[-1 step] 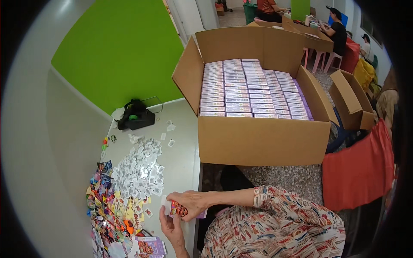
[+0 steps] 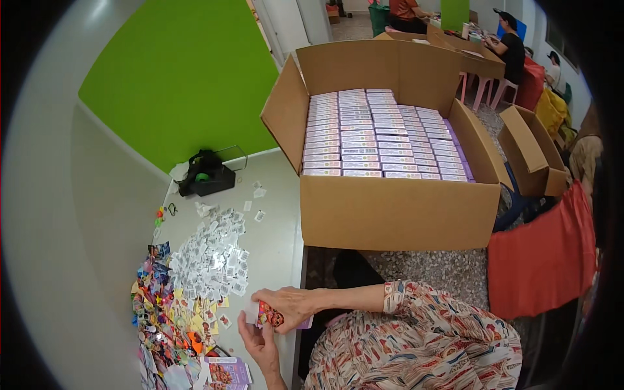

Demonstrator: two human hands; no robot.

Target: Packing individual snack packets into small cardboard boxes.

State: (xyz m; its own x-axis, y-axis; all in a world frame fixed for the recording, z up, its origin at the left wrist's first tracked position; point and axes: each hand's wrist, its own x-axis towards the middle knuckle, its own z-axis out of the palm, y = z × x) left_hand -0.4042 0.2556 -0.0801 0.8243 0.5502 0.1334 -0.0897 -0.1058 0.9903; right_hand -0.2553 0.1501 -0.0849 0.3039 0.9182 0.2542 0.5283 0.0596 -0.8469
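Note:
A small purple-and-red printed carton (image 2: 270, 314) is held over the table's near edge, with a white flap (image 2: 251, 312) at its left end. My right hand (image 2: 290, 308) reaches in from the right and wraps round the carton, hiding much of it. From below, my left hand (image 2: 261, 343) has its thumb against the carton and its fingers curved by the white flap. Left of my hands lies a pile of barcode stickers or slips (image 2: 211, 257). Nearer sit small yellow cards (image 2: 198, 312) and a heap of colourful small trinkets (image 2: 166, 318). A flattened-looking purple carton (image 2: 229, 372) lies below.
A large open cardboard box (image 2: 396, 211) stands ahead, packed with rows of small purple-white cartons (image 2: 361, 155). A black tape dispenser (image 2: 207, 179) sits at the table's far end. Right are a smaller cardboard box (image 2: 524, 146) and a red bag (image 2: 539, 260). People sit working behind.
My left fingers have shifted slightly to the left beside the white flap. My right hand and the carton have hardly moved.

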